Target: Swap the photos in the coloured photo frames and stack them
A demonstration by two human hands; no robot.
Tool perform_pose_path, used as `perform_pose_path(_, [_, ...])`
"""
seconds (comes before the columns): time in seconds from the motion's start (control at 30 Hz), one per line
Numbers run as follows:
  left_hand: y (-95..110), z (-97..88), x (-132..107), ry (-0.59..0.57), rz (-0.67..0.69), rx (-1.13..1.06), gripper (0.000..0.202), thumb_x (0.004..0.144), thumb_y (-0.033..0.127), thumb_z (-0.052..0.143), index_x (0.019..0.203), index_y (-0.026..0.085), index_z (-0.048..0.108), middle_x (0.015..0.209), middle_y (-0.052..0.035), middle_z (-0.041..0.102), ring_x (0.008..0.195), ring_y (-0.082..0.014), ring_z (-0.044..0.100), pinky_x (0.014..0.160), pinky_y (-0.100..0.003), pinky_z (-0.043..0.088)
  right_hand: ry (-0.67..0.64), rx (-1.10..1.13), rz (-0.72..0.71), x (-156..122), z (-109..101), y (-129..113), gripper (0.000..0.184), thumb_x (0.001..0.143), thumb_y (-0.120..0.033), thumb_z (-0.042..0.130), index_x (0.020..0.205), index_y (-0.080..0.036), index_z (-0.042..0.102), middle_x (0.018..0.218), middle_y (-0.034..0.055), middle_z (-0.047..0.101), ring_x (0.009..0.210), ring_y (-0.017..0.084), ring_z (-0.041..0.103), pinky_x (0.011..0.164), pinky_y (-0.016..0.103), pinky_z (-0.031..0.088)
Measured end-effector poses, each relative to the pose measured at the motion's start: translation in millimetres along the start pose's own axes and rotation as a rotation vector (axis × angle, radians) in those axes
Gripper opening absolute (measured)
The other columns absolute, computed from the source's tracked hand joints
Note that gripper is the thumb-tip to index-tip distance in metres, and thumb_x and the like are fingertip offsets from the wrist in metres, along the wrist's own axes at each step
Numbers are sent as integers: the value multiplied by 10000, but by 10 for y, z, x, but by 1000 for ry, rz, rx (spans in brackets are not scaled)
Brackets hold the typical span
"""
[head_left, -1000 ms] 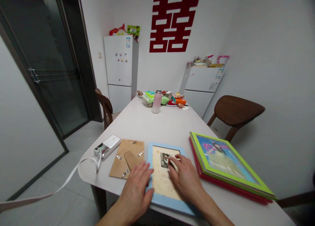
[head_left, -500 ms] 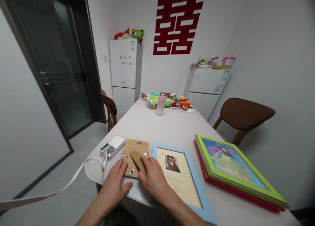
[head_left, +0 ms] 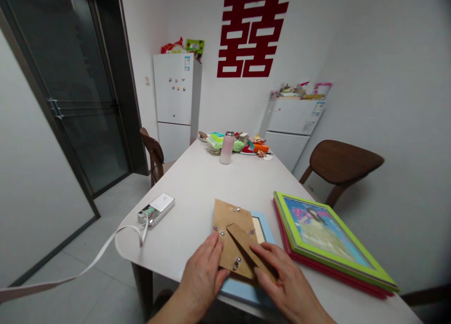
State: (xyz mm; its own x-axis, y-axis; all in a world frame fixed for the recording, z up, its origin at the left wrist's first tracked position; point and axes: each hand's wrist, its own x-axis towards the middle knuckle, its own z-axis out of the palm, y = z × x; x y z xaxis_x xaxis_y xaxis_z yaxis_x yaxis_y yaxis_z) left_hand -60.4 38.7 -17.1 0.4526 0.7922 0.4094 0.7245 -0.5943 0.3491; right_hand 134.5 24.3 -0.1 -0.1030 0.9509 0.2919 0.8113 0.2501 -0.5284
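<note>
A brown backing board (head_left: 230, 234) with metal clips and a fold-out stand is held tilted over the light blue picture frame (head_left: 262, 227) at the near table edge. My left hand (head_left: 202, 277) grips the board's near left edge with its fingers curled. Its near right side, by the stand, is held by my right hand (head_left: 282, 279), whose fingers lie along it. The board covers most of the frame's picture.
A stack of frames (head_left: 327, 239), a green one on top of red ones, lies to the right. A small white device (head_left: 157, 209) with a long white strap lies at the left. A pink bottle (head_left: 226, 147) and snacks stand at the far end. Brown chairs (head_left: 341, 162) flank the white table (head_left: 218, 183).
Both hands left the blue frame, took the backing board from the table at its left, and carried it right, over the frame.
</note>
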Motion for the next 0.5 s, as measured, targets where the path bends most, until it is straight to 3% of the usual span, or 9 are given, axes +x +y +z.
perform_pose_path(0.1, [123, 78, 41, -114, -21, -9, 451, 673, 165, 586, 1104, 100, 472, 1209, -166, 451, 1109, -265, 420, 923, -422, 357, -15, -51, 30, -124, -46, 167, 381, 668, -329, 462, 1001, -203, 597, 1042, 109, 555, 969, 228, 515, 841, 377, 416])
perform_pose_path(0.23, [204, -5, 102, -210, -73, -49, 391, 684, 217, 587, 1060, 138, 516, 1167, -115, 508, 1124, -272, 397, 952, -479, 282, -33, -129, 1, -177, -61, 239, 385, 663, -301, 472, 1012, -192, 595, 1061, 115, 552, 990, 229, 499, 866, 388, 395])
perform_pose_path(0.37, [210, -74, 106, -237, -97, -94, 332, 716, 232, 537, 1041, 168, 524, 1166, -92, 512, 1138, -257, 378, 955, -484, 260, -17, -176, -47, -197, -16, 258, 376, 665, -300, 485, 1019, -225, 587, 1064, 98, 555, 991, 235, 490, 858, 413, 387])
perform_pose_path(0.5, [169, -26, 65, -212, -73, -79, 350, 727, 210, 512, 1070, 144, 501, 1182, -116, 493, 1136, -263, 380, 945, -481, 281, -18, -208, -98, -228, 38, 245, 378, 668, -304, 497, 1028, -226, 581, 1039, 102, 564, 966, 240, 492, 837, 419, 386])
